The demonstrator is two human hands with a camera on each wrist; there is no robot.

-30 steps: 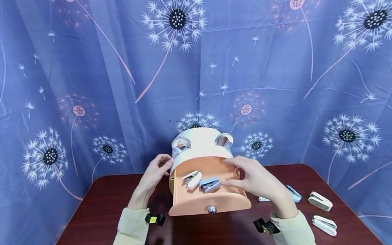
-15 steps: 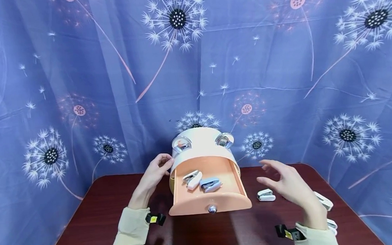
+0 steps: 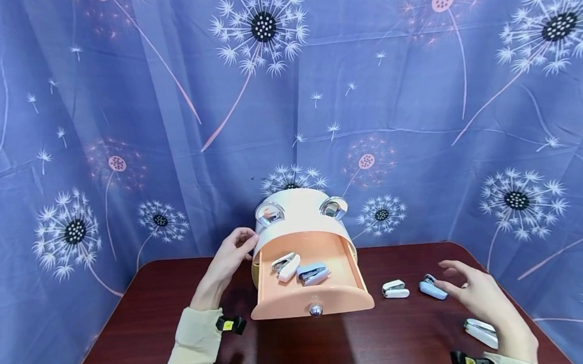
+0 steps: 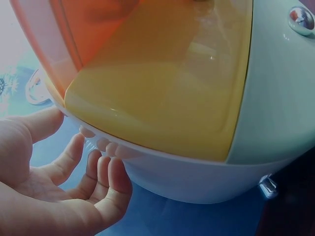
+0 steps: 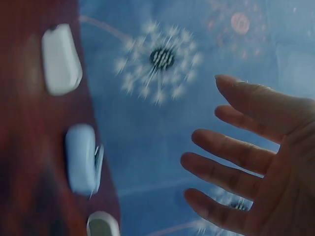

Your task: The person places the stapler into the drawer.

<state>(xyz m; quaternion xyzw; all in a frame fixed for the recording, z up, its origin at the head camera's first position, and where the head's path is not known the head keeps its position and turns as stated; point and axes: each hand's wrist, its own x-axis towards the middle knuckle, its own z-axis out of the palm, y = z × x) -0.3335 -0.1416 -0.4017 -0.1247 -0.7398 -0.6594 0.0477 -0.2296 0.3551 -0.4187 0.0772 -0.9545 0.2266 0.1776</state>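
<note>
A white rounded drawer box [image 3: 295, 209] stands at the table's back, its peach drawer [image 3: 309, 303] pulled out. In the drawer lie a white stapler [image 3: 288, 267] and a light blue stapler [image 3: 313, 274]. My left hand [image 3: 228, 258] rests at the box's left side, thumb and fingertips at the white rim, fingers loosely bent. My right hand [image 3: 484, 298] hovers over the table's right side with nothing in it, fingers spread in the right wrist view. Its fingertips are close to another blue stapler [image 3: 432, 288]; whether they touch cannot be told.
A white stapler [image 3: 395, 289] lies right of the drawer. Another white stapler [image 3: 481, 333] lies near the right wrist, partly covered. The dark red table [image 3: 178, 300] is backed by a blue dandelion-print curtain [image 3: 396, 97]. A yellow drawer [image 4: 162, 98] shows in the left wrist view.
My right hand has left the peach drawer and moved right and down to the staplers on the table. My left hand, the box and the two staplers in the drawer have stayed in place.
</note>
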